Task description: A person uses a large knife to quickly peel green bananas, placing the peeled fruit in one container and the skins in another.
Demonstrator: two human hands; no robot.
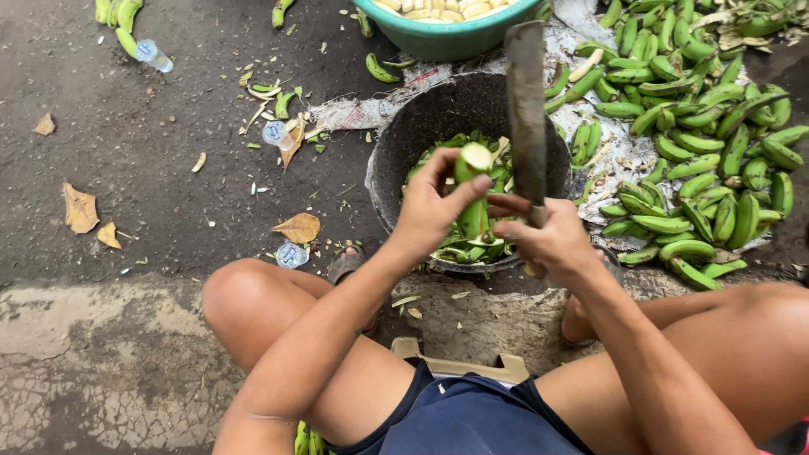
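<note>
The left hand (434,206) is wrapped around a green, unripe banana with its top end cut flat (473,190), fingers curled behind it and the thumb pressing across its front. The banana stands nearly upright, its long axis running away from the person, the pale cut end pointing towards the far side of the ground. It hangs directly above the dark, round metal basin (396,160) set on the ground between the person's feet.

The right hand (552,240) is closed around the handle of a broad, flat-bladed steel cleaver (527,109). The blade rises almost straight up from the fist, just to the right of the banana and roughly parallel to it. The two hands are just beside each other, the right fingers reaching towards the lower part of the banana; whether the blade's edge touches the peel cannot be told.

The dark basin holds a heap of green peelings and trimmed ends. Beyond it, at the far edge of the view, a teal plastic tub (447,38) holds pale, peeled banana pieces. To the right, a large pile of whole green bananas (699,160) lies on a sheet spread over the ground. Dry leaves, scraps of peel and small plastic cups lie scattered on the dark ground to the left.
</note>
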